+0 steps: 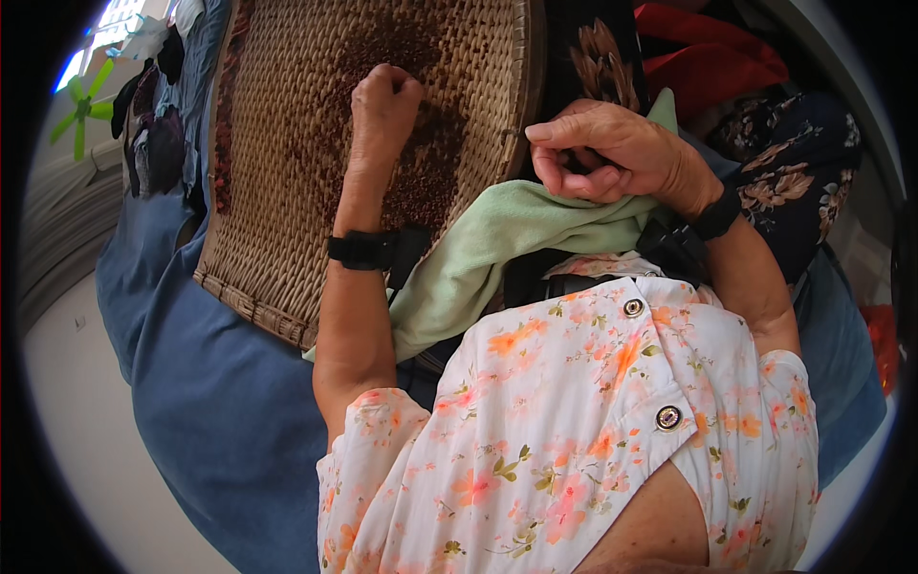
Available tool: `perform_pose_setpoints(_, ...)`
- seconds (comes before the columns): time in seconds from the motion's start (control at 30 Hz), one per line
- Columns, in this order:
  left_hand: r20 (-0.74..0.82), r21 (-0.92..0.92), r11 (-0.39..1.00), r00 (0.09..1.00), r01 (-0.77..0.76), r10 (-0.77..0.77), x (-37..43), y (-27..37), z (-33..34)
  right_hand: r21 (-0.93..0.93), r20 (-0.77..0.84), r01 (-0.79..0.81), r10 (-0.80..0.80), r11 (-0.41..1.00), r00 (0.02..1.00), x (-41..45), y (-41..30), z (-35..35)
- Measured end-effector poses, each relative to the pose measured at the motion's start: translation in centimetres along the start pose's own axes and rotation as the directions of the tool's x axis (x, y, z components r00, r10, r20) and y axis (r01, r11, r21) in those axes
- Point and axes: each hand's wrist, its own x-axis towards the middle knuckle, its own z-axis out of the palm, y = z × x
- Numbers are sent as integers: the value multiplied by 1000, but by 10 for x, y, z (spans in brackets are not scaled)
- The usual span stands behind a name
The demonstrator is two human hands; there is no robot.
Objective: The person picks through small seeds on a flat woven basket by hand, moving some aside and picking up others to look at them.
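Observation:
A woven wicker tray (280,129) lies before me, with small dark reddish-brown beans or seeds (430,165) scattered over it. Above the beans, my left hand (387,107) is curled, thumb near the bent forefinger; whether anything is pinched there is hidden. Just past the tray's right rim hovers my right hand (602,151), palm partly turned up and fingers bent inward. The dark hollow between those fingers does not show clearly what, if anything, lies in it. Under the right hand, a pale green towel (495,229) stretches across my lap along the tray's near edge.
Blue fabric (208,366) covers the surface left of me and under the tray. Dark floral cloth (789,179) and red fabric (703,57) lie at the right. Hanging laundry (154,136) and a green fan (82,107) are at the upper left.

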Motion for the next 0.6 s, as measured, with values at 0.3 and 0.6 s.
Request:
perform_pose_setpoints(0.3, 134, -573, 797, 982, 189, -136, -8, 48, -33, 22, -9, -4, 4, 1000, 1000, 0, 1, -2)
perform_pose_setpoints(0.6, 178, -651, 746, 926, -144, 334, -52, 117, -41, 34, 9, 10, -10, 999, 1000, -2, 1, 0)
